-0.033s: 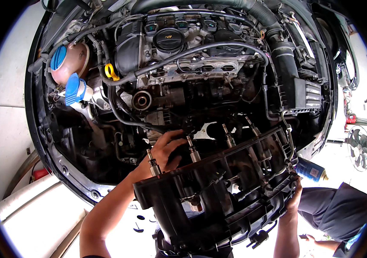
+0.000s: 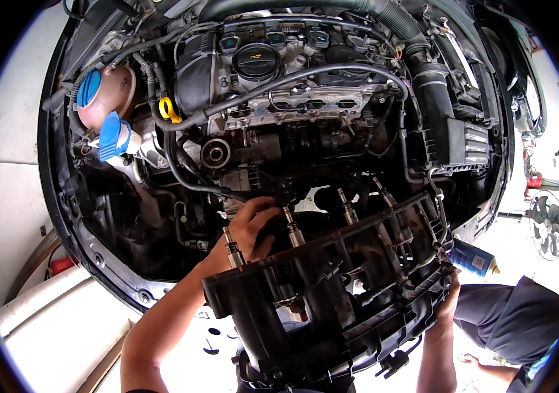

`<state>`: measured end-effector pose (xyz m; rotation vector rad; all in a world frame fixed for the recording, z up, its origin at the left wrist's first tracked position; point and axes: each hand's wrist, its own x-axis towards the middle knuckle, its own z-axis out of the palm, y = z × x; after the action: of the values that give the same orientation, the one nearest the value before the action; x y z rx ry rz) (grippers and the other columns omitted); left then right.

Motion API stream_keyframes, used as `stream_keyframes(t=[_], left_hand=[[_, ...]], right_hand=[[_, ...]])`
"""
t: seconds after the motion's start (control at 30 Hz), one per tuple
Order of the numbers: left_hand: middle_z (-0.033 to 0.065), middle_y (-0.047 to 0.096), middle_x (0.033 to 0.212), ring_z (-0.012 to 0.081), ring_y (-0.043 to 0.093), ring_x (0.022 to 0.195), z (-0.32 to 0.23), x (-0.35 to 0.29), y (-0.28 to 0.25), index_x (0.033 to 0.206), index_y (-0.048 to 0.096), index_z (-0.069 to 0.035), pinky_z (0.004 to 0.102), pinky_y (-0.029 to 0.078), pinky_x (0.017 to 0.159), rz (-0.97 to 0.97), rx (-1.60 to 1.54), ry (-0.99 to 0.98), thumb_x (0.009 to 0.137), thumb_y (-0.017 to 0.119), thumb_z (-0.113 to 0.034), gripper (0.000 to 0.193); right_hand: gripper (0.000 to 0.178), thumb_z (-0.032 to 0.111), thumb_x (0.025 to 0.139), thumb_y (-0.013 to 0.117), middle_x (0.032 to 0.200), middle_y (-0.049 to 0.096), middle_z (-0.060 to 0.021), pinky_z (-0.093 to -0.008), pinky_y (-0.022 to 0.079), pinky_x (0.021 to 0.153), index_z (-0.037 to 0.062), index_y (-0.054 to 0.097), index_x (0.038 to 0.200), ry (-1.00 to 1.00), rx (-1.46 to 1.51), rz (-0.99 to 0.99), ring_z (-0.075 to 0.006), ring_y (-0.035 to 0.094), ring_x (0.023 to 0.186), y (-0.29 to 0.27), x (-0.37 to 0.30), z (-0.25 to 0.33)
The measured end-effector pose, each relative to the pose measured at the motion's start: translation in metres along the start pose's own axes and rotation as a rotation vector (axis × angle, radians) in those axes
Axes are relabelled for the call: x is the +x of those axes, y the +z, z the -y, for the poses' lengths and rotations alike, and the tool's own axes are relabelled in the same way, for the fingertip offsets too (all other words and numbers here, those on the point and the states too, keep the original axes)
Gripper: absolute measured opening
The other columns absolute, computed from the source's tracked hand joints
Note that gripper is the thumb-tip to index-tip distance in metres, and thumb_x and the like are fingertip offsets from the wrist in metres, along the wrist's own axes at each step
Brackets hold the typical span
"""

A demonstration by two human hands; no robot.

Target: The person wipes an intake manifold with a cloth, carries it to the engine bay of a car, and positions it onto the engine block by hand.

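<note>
A black plastic intake manifold (image 2: 351,288) is tilted at the front of the engine bay, with several metal fuel injectors (image 2: 294,228) standing up along its far edge. My right hand (image 2: 448,300) grips its right end, the fingers partly hidden behind the plastic. Behind the left part of that edge is my left hand (image 2: 248,229), bent with fingers and thumb apart between two injectors. Nothing can be made out in its grasp, and its fingertips meet dark parts. Beyond lies the engine (image 2: 292,72), with open ports (image 2: 315,105) showing on its near face.
A coolant tank (image 2: 112,95) with a blue cap and a blue-lidded filler neck (image 2: 116,137) stand at left. A thick black hose (image 2: 338,69) crosses the engine. The air box (image 2: 466,144) is at right. Right of the manifold are a blue can (image 2: 472,257), another person (image 2: 512,321) and a fan (image 2: 548,226).
</note>
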<state>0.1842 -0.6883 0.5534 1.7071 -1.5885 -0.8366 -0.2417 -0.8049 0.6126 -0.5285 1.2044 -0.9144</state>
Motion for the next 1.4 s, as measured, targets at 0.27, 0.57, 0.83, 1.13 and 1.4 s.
stream_keyframes(t=[0.27,0.57,0.83,1.13,1.4], left_hand=[[0.0186,0.047,0.126,0.0355,0.056,0.105,-0.007,-0.007,-0.015,0.129,0.047,0.000,0.0403,0.046,0.091,-0.045,-0.126,-0.303,0.078,0.060,0.002,0.053],[0.0121,0.052,0.120,0.0218,0.057,0.096,0.012,-0.039,-0.025,0.128,0.050,-0.002,0.0299,0.046,0.084,-0.110,-0.280,-0.380,0.082,0.058,0.000,0.047],[0.0098,0.055,0.118,0.0177,0.057,0.098,-0.004,-0.051,-0.030,0.126,0.051,0.001,0.0298,0.047,0.085,-0.106,-0.550,-0.432,0.081,0.058,0.004,0.046],[0.0151,0.058,0.119,0.0196,0.056,0.108,-0.037,-0.100,-0.034,0.127,0.047,0.006,0.0313,0.045,0.093,-0.318,-0.767,-0.499,0.094,0.054,-0.011,0.038],[0.0119,0.057,0.120,0.0195,0.053,0.113,-0.118,-0.132,0.004,0.134,0.038,0.004,0.0312,0.035,0.101,-0.722,-1.050,-0.831,0.100,0.040,-0.041,0.056]], right_hand=[[0.042,0.040,0.086,0.058,0.105,0.057,-0.0033,-0.0327,0.043,0.091,0.0073,0.055,0.113,-0.028,-0.050,-0.039,-0.0171,0.054,0.100,0.022,-0.005,0.002],[0.035,0.032,0.088,0.054,0.100,0.058,-0.0036,-0.0306,0.044,0.087,0.0069,0.056,0.111,-0.016,-0.024,-0.096,-0.0165,0.056,0.094,0.048,-0.010,0.005],[0.032,0.030,0.089,0.052,0.102,0.059,-0.0036,-0.0302,0.042,0.090,0.0072,0.057,0.111,-0.026,-0.056,-0.122,-0.0161,0.054,0.098,0.049,-0.008,0.005],[0.030,0.029,0.089,0.052,0.103,0.059,-0.0040,-0.0304,0.041,0.090,0.0072,0.059,0.109,-0.039,-0.052,-0.131,-0.0161,0.053,0.099,0.046,-0.007,0.004],[0.032,0.030,0.089,0.053,0.104,0.059,-0.0039,-0.0312,0.041,0.092,0.0075,0.059,0.111,-0.029,-0.067,-0.118,-0.0164,0.053,0.101,0.045,-0.007,0.006]])
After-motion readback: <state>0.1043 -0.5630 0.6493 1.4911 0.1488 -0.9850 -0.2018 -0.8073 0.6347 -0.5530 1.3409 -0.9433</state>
